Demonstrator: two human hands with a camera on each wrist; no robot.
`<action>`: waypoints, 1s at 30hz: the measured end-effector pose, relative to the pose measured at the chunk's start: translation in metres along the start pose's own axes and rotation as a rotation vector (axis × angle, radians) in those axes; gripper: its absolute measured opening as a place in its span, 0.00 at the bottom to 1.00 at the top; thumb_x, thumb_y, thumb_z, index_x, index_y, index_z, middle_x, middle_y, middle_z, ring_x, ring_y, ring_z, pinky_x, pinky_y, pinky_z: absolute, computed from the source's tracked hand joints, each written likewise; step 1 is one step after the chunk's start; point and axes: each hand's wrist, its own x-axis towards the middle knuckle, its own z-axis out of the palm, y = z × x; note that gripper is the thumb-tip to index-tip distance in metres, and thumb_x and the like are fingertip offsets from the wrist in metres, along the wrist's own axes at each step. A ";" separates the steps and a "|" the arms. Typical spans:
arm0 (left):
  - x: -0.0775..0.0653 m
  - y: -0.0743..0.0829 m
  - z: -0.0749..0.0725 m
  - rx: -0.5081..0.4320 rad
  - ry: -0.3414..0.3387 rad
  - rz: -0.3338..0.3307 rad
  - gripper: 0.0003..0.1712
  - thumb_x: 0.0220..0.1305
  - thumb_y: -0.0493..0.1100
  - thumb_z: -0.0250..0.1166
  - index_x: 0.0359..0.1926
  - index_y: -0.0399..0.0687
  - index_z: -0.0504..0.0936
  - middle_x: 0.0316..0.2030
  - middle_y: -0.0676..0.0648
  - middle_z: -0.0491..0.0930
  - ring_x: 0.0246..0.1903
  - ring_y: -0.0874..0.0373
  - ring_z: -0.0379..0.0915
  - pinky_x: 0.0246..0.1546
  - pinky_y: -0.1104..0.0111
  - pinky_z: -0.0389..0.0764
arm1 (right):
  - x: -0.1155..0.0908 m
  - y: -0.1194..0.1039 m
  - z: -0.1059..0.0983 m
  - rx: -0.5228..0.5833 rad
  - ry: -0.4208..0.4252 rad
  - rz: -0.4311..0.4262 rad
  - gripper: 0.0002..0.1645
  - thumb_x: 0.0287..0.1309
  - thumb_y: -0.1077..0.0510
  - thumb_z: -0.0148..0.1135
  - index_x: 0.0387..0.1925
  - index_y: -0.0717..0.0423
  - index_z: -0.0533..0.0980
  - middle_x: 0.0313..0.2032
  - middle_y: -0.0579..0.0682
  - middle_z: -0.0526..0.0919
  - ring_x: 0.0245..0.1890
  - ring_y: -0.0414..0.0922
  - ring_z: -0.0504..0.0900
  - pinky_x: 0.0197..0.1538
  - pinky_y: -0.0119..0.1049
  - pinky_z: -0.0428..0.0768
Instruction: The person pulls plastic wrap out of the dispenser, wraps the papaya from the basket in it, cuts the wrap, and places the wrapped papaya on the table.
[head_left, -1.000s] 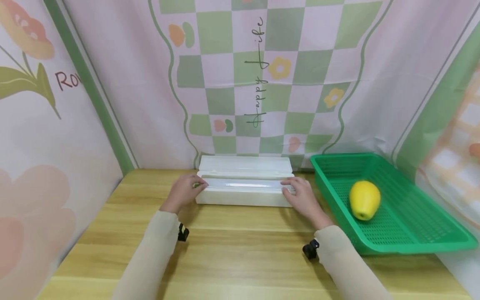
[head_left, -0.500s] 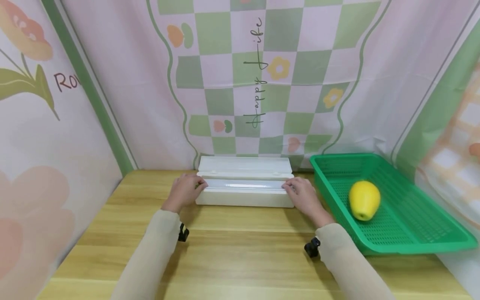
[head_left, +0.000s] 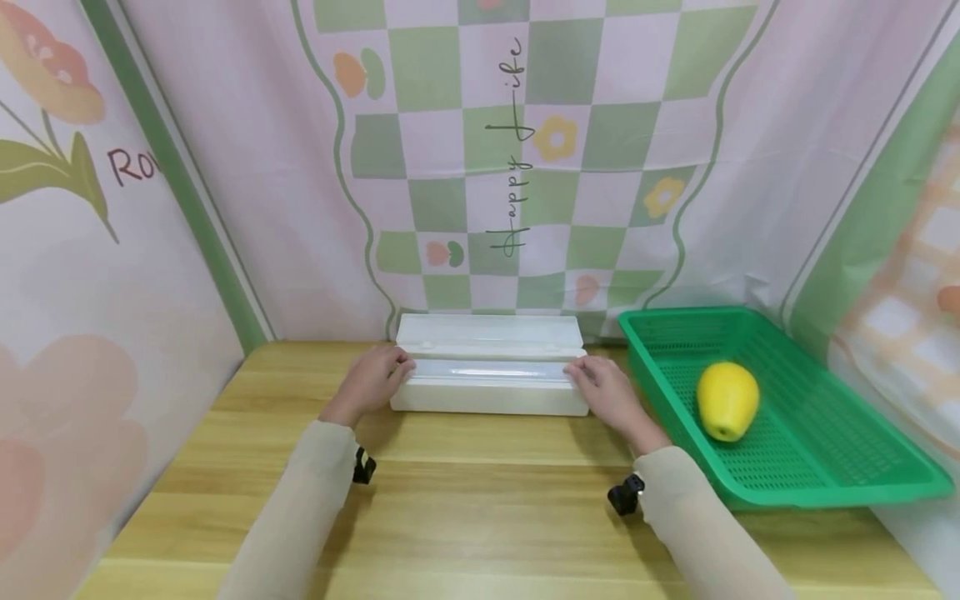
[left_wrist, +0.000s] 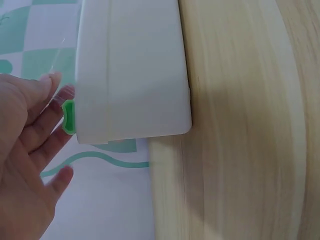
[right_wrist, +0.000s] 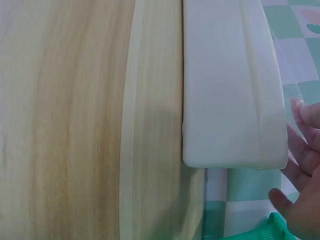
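A long white cling film dispenser [head_left: 489, 400] stands on the table with its lid [head_left: 487, 330] tipped back against the curtain. Clear cling film [head_left: 487, 369] shows as a shiny strip along its opening. My left hand [head_left: 367, 383] pinches the film's left corner between thumb and fingertips; a small green piece [left_wrist: 69, 117] sticks out at that end of the box in the left wrist view. At the other end, my right hand [head_left: 609, 392] pinches the right corner, and the right wrist view shows a thin film edge at the thumb. The roll inside is hidden.
A green plastic basket [head_left: 806, 454] stands at the right, holding a yellow fruit [head_left: 727, 401]. Behind the dispenser hangs a checkered curtain [head_left: 495, 142]. Bare wooden table [head_left: 487, 517] lies between the forearms.
My right fingers, spread over the film's end a second ago, have closed into a pinch on its corner. The left fingers have drawn together too. The dispenser and basket stay in place.
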 end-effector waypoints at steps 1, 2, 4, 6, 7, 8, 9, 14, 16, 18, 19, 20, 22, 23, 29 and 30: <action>0.000 0.001 -0.001 -0.035 -0.007 -0.002 0.13 0.77 0.45 0.56 0.46 0.41 0.83 0.39 0.47 0.82 0.40 0.52 0.76 0.46 0.55 0.78 | 0.000 -0.001 -0.001 0.009 -0.007 0.012 0.16 0.75 0.53 0.54 0.44 0.62 0.81 0.45 0.60 0.83 0.49 0.60 0.78 0.50 0.58 0.77; 0.000 0.001 -0.002 -0.072 -0.016 -0.009 0.12 0.77 0.44 0.56 0.46 0.40 0.82 0.38 0.47 0.81 0.38 0.53 0.75 0.43 0.57 0.79 | 0.000 -0.001 -0.001 0.020 -0.014 0.024 0.17 0.75 0.52 0.53 0.45 0.61 0.80 0.45 0.60 0.83 0.49 0.60 0.79 0.50 0.57 0.77; -0.001 0.002 -0.003 -0.126 -0.030 -0.019 0.12 0.77 0.42 0.55 0.46 0.38 0.80 0.36 0.47 0.80 0.35 0.55 0.74 0.38 0.59 0.78 | 0.000 -0.002 -0.002 0.045 -0.026 0.053 0.17 0.76 0.51 0.53 0.46 0.59 0.80 0.46 0.60 0.83 0.50 0.60 0.80 0.49 0.57 0.78; -0.002 0.003 -0.004 -0.156 -0.037 -0.039 0.11 0.78 0.43 0.54 0.47 0.39 0.79 0.36 0.47 0.80 0.35 0.55 0.74 0.38 0.60 0.79 | -0.001 -0.002 -0.002 0.061 -0.035 0.073 0.16 0.76 0.50 0.52 0.46 0.58 0.79 0.48 0.60 0.84 0.51 0.60 0.80 0.51 0.58 0.78; -0.002 0.003 -0.004 -0.165 -0.036 -0.045 0.11 0.78 0.43 0.54 0.47 0.40 0.78 0.37 0.47 0.80 0.36 0.55 0.75 0.40 0.60 0.79 | -0.001 -0.002 -0.003 0.070 -0.038 0.082 0.17 0.76 0.50 0.51 0.47 0.57 0.79 0.50 0.60 0.83 0.53 0.60 0.80 0.52 0.58 0.78; -0.002 0.004 -0.004 -0.170 -0.035 -0.046 0.11 0.78 0.43 0.53 0.47 0.40 0.78 0.38 0.47 0.80 0.38 0.54 0.76 0.41 0.59 0.80 | 0.000 -0.002 -0.003 0.081 -0.043 0.089 0.17 0.77 0.50 0.51 0.47 0.57 0.79 0.51 0.60 0.83 0.54 0.60 0.79 0.54 0.58 0.77; -0.002 0.004 -0.005 -0.174 -0.033 -0.049 0.11 0.79 0.44 0.53 0.47 0.41 0.78 0.39 0.47 0.81 0.40 0.54 0.77 0.43 0.59 0.80 | 0.000 -0.002 -0.004 0.093 -0.047 0.094 0.17 0.77 0.50 0.50 0.47 0.57 0.79 0.52 0.60 0.83 0.55 0.60 0.79 0.55 0.59 0.77; -0.003 0.007 -0.005 -0.215 -0.016 -0.061 0.12 0.80 0.46 0.51 0.48 0.44 0.77 0.43 0.46 0.82 0.47 0.53 0.78 0.49 0.57 0.81 | 0.002 -0.004 -0.005 0.160 -0.059 0.130 0.20 0.78 0.48 0.46 0.50 0.57 0.78 0.55 0.58 0.82 0.57 0.58 0.77 0.56 0.56 0.75; -0.004 0.008 -0.006 -0.235 -0.009 -0.064 0.12 0.80 0.46 0.50 0.48 0.45 0.77 0.43 0.46 0.81 0.47 0.53 0.78 0.49 0.58 0.81 | 0.002 -0.005 -0.006 0.187 -0.061 0.148 0.20 0.79 0.48 0.45 0.50 0.57 0.77 0.55 0.58 0.81 0.57 0.57 0.76 0.56 0.54 0.74; -0.004 0.009 -0.007 -0.251 0.002 -0.064 0.13 0.80 0.47 0.50 0.49 0.45 0.77 0.44 0.45 0.81 0.47 0.53 0.77 0.48 0.58 0.81 | 0.003 -0.006 -0.006 0.216 -0.064 0.165 0.21 0.79 0.47 0.44 0.50 0.58 0.76 0.55 0.58 0.81 0.57 0.57 0.76 0.56 0.52 0.74; -0.004 0.010 -0.008 -0.261 0.008 -0.064 0.13 0.80 0.47 0.49 0.49 0.46 0.77 0.44 0.45 0.81 0.46 0.53 0.77 0.48 0.58 0.81 | 0.003 -0.006 -0.007 0.232 -0.064 0.172 0.21 0.79 0.47 0.44 0.50 0.58 0.75 0.55 0.58 0.81 0.58 0.57 0.76 0.57 0.52 0.73; -0.004 0.010 -0.009 -0.271 0.015 -0.063 0.13 0.80 0.47 0.49 0.49 0.46 0.77 0.43 0.45 0.81 0.46 0.53 0.77 0.47 0.58 0.81 | 0.003 -0.006 -0.007 0.247 -0.063 0.175 0.21 0.79 0.47 0.44 0.50 0.59 0.75 0.55 0.59 0.81 0.58 0.57 0.75 0.57 0.52 0.73; -0.004 0.012 -0.010 -0.285 0.034 -0.058 0.13 0.80 0.47 0.49 0.48 0.45 0.77 0.43 0.45 0.81 0.46 0.52 0.77 0.47 0.57 0.81 | 0.004 -0.007 -0.009 0.275 -0.058 0.178 0.21 0.79 0.47 0.43 0.51 0.60 0.74 0.55 0.61 0.80 0.60 0.58 0.75 0.60 0.54 0.72; -0.004 0.012 -0.011 -0.289 0.043 -0.054 0.13 0.80 0.47 0.49 0.48 0.45 0.77 0.42 0.46 0.81 0.46 0.52 0.77 0.47 0.57 0.81 | 0.004 -0.008 -0.009 0.289 -0.056 0.178 0.21 0.79 0.47 0.43 0.51 0.61 0.73 0.56 0.62 0.80 0.60 0.59 0.74 0.61 0.55 0.71; -0.002 0.016 -0.015 -0.323 0.081 -0.041 0.13 0.80 0.46 0.49 0.48 0.43 0.77 0.42 0.46 0.80 0.45 0.52 0.77 0.51 0.55 0.79 | 0.005 -0.011 -0.013 0.329 -0.028 0.153 0.23 0.80 0.48 0.41 0.52 0.63 0.71 0.54 0.63 0.80 0.60 0.60 0.74 0.63 0.57 0.69; -0.001 0.017 -0.016 -0.331 0.085 -0.043 0.14 0.80 0.46 0.49 0.48 0.43 0.77 0.42 0.46 0.80 0.45 0.51 0.77 0.51 0.55 0.79 | 0.005 -0.011 -0.014 0.334 -0.019 0.145 0.23 0.80 0.48 0.41 0.52 0.64 0.71 0.53 0.63 0.80 0.60 0.60 0.75 0.63 0.57 0.70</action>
